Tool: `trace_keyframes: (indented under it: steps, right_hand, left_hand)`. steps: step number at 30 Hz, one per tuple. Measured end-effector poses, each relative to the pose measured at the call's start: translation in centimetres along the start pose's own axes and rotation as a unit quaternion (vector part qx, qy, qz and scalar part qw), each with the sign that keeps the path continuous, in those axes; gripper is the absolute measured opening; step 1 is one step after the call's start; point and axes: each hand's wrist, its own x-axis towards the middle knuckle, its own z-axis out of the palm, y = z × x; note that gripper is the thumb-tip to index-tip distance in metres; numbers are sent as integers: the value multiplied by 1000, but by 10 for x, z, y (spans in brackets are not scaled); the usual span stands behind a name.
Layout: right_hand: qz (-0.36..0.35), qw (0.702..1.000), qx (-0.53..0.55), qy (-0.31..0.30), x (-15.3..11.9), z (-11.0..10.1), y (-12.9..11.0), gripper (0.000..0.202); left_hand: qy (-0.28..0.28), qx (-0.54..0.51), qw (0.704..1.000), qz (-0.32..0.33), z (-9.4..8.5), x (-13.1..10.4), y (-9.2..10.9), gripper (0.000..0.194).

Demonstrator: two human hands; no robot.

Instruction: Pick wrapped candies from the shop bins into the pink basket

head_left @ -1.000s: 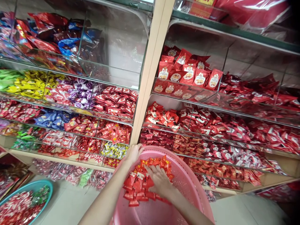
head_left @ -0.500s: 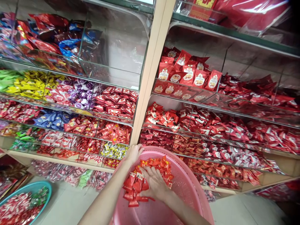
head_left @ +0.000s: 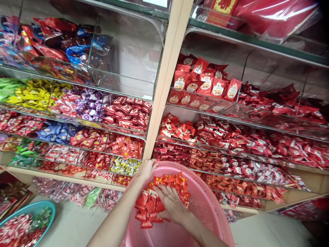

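Red-wrapped sweets (head_left: 151, 204) in a pink basket (head_left: 219, 214)

Sweets: heaped loose inside the basket, its wall likely keeping them from spilling. Right hand (head_left: 171, 204): palm down on the heap, grip wide, fingers spread, perhaps to span many pieces; underside hidden. Left hand (head_left: 146, 169): grip closed over the far rim, apparently steadying the basket. Beyond: shelves (head_left: 69, 177), partitioned, seemingly to keep kinds apart. Floor (head_left: 74, 219), left side: teal basin (head_left: 53, 215).

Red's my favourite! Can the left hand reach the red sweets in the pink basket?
Probably yes: the left hand is at the rim of the open pink basket, and the right hand covers only some red sweets.
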Motion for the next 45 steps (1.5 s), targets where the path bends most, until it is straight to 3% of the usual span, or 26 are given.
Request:
trace_keyframes:
  steps: [4,10,16,20,23,25,30,33,35,38,41,45]
  right_hand:
    - [-3,999,7,48,0,-5,3,88]
    - [-11,999,11,52,3,-3,-3,94]
    - [-39,997,-20,67,8,9,-11,88]
    - [-47,995,-13,87,4,2,-16,86]
    - [-60,993,8,103,-1,-22,-19,82]
    - [-81,984,21,156,-3,-48,-19,70]
    - [-118,925,10,362,15,-143,-2,39]
    - [-112,904,-38,412,40,-198,19,34]
    - [-84,913,-81,391,60,-224,32,40]
    - [-66,937,-141,313,88,-246,43,55]
    - [-53,949,-178,254,110,-252,44,61]
    - [-48,949,-189,250,124,-252,44,58]
  left_hand:
    - [5,-3,1000,4,2,1,-2,31]
    - [3,-10,1000,-1,1,0,-1,32]
    - [-1,-11,1000,-6,-1,0,1,31]
    - [8,-4,1000,-4,2,1,-1,31]
    - [16,-13,1000,-5,5,1,-4,32]
    - [17,-28,999,0,7,1,-5,31]
    - [18,-33,999,-5,8,1,-5,32]
    - [21,-25,999,-9,9,2,-5,32]
    - [21,-21,999,-11,10,2,-5,33]
    - [17,-16,1000,-18,11,2,-6,34]
    - [16,-13,1000,-20,11,2,-7,34]
    - [20,-12,1000,-15,11,1,-7,35]
